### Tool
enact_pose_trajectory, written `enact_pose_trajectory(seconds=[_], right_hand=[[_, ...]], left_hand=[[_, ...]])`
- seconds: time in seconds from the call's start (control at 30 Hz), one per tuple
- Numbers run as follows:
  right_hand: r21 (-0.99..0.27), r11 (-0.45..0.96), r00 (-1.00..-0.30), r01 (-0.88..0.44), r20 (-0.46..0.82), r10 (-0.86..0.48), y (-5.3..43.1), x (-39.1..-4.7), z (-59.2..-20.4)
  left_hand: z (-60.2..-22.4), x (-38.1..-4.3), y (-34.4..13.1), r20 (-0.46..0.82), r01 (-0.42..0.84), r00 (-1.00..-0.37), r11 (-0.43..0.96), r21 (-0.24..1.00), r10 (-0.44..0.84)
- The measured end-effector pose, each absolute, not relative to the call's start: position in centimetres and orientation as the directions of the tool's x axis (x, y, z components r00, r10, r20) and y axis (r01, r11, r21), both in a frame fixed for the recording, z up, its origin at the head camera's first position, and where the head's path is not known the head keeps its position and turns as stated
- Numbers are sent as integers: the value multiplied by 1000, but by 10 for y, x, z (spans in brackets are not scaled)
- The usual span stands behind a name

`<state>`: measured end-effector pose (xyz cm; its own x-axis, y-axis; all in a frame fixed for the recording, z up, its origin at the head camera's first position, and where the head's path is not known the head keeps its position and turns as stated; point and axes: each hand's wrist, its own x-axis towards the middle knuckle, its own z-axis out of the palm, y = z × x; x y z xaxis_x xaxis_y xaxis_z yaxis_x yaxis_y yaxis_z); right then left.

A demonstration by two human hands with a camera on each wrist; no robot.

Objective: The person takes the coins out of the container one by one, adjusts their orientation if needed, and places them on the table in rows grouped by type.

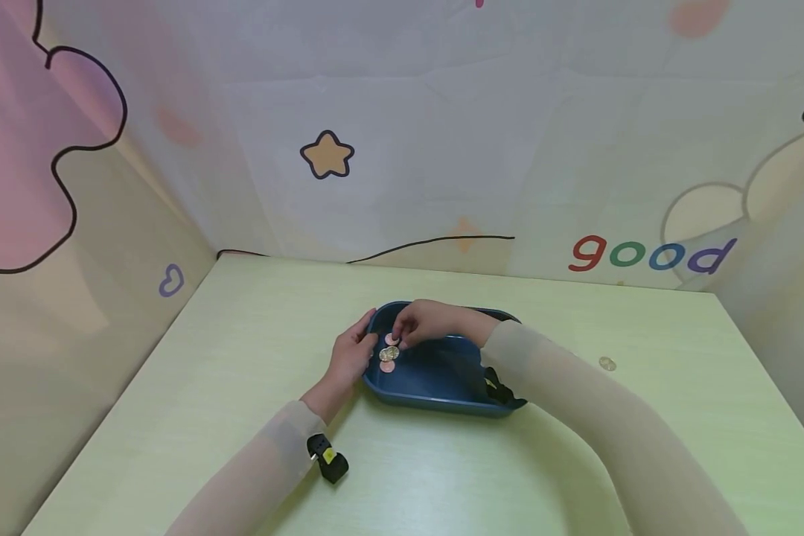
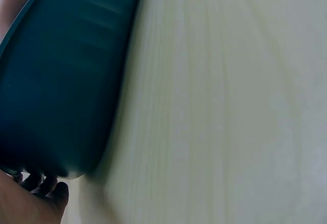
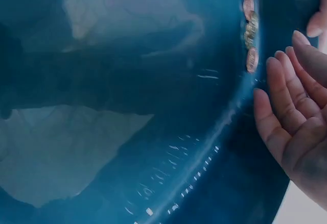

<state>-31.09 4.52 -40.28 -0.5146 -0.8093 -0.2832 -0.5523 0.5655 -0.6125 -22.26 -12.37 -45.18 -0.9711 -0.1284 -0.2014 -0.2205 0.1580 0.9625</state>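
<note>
A dark blue tray [image 1: 435,372] stands on the table. My left hand [image 1: 350,357] grips its left end, with the thumb at the rim and the fingers [image 2: 48,185] against the outside. Two copper-coloured coins [image 1: 387,366] and some overlapping gold-coloured ones [image 1: 389,353] lie in a row inside, along the left wall. Over that end reaches my right hand [image 1: 429,320], its fingertips close by the upper copper coin [image 1: 391,339]. The right wrist view shows the right fingers [image 3: 278,83] loosely bent beside the coin row [image 3: 250,30], with nothing visible between them.
A single gold-coloured coin [image 1: 607,363] lies on the pale green table [image 1: 254,320], right of the tray. Behind the table hangs a printed cloth [image 1: 409,179]. Each wrist carries a small black camera [image 1: 328,458]; the right sleeve [image 1: 549,361] covers part of the tray's right end.
</note>
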Motion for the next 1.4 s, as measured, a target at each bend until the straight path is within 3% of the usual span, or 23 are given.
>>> enact_pose_trajectory(seconds=[1.4], right_hand=[[-549,636,-590,-542,-291,-753,15,-306,-430]], left_hand=[[-454,-222,-125,-190,-205,-975,128,970,-119]])
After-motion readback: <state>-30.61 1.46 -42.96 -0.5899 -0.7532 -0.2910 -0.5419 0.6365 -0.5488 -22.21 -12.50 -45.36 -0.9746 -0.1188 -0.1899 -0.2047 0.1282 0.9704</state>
